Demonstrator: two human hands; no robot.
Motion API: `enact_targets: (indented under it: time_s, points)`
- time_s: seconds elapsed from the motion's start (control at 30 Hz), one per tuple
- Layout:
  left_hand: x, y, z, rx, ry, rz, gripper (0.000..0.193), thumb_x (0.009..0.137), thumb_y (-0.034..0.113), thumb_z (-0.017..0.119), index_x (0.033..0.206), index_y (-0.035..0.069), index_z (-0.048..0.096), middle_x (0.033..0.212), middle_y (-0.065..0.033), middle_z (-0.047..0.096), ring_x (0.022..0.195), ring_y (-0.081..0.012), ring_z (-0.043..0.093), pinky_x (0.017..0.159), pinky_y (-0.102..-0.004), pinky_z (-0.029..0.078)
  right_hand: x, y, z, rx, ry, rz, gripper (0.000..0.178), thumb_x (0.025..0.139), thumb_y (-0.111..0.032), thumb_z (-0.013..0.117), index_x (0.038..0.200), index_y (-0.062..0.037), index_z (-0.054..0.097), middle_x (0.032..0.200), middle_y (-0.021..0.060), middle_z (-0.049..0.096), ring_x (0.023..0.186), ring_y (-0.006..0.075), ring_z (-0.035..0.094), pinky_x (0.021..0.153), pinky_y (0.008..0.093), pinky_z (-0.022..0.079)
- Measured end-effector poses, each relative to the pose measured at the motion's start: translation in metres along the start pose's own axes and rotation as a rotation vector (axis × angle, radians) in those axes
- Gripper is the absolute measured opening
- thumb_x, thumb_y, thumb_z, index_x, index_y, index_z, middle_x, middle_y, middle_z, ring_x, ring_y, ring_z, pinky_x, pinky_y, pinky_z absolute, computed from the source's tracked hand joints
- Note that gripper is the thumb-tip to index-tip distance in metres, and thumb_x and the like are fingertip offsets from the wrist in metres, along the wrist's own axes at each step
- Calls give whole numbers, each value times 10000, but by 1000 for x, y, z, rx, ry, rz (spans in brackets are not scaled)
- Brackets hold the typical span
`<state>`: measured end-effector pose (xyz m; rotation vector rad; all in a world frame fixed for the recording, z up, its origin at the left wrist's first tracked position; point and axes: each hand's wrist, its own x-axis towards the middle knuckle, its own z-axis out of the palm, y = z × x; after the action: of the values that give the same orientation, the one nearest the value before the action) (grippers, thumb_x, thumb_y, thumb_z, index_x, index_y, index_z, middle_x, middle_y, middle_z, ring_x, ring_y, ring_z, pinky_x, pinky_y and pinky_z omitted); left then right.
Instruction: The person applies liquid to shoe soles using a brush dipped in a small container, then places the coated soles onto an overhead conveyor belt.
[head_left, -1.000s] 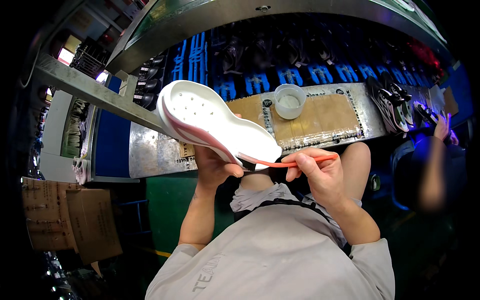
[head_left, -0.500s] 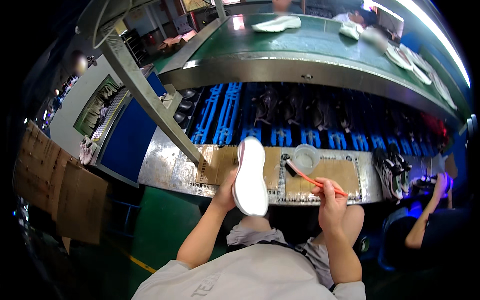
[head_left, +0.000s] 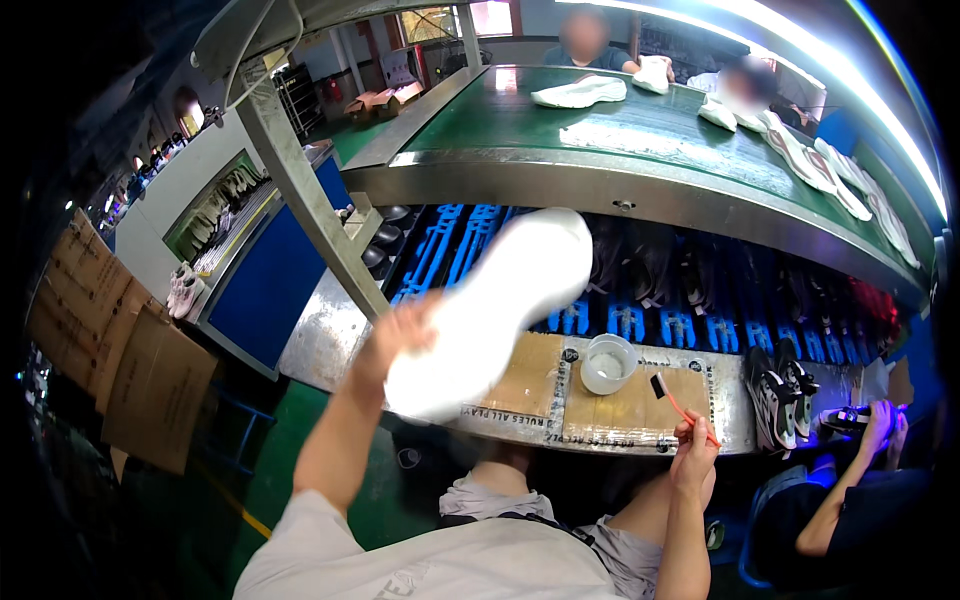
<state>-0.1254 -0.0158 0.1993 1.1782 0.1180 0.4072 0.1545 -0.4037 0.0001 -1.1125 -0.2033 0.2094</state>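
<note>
My left hand (head_left: 405, 335) grips a white shoe sole (head_left: 500, 310) by its left edge, raised and tilted over the bench front; hand and sole are smeared by motion. In my right hand (head_left: 692, 455) is a thin red-handled brush (head_left: 680, 408), its dark bristle head pointing up and left. That hand hovers at the front edge of the cardboard-covered bench. A clear plastic tub (head_left: 607, 364) with pale contents stands on the cardboard (head_left: 640, 412), left of the brush head.
A green conveyor belt (head_left: 470, 125) carries several white soles beyond a steel rail. Below it, dark shoes ride on blue racks (head_left: 625, 322). Black-and-white shoes (head_left: 772, 405) stand right, near another person's hands (head_left: 880, 425). A metal post (head_left: 315, 215) rises at left.
The sole has swung up and left, nearer the camera, and tilted right. My right hand with the brush has moved down and right, away from the tub. The view has shifted.
</note>
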Motion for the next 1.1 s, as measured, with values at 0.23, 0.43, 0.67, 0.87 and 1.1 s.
enact_targets:
  time_s: [0.23,0.43,0.67,0.87,1.1]
  points:
    - [282,153,-20,-34,508,277,508,1064,331,541,1358,-80,483,1176,-199,661,985,-354,729,775,-424,641,-21,23,-31,-119,-79,13,297,1052,-228,608,1091,53,696,820,60,675,745,129,618,718,262,488]
    - [301,115,-50,505,722,242,489,1026,290,569,1397,-22,497,1341,-281,591,1035,-453,707,747,-493,636,-37,30,-35,-108,-105,45,290,1053,-201,597,1089,66,707,858,90,702,801,152,650,761,283,514]
    - [216,46,-29,1949,549,920,430,972,331,609,1260,13,639,1154,-169,671,1107,-365,623,973,-505,445,-36,11,-21,-238,-184,41,328,1053,-197,582,1195,81,685,963,121,743,903,177,691,841,302,534]
    - [197,49,-39,2080,536,1030,667,960,540,616,1401,43,557,1326,-153,603,1245,-381,538,1064,-516,385,-10,-29,45,-501,-446,-203,318,1029,-88,551,1289,68,648,1069,140,741,944,209,667,883,327,514]
    - [204,42,-37,2076,540,925,651,947,488,653,1454,99,533,1363,-144,585,1259,-368,534,1084,-496,372,42,2,97,-981,-527,-804,445,904,-127,724,1325,-8,647,1039,107,687,940,294,615,868,405,473]
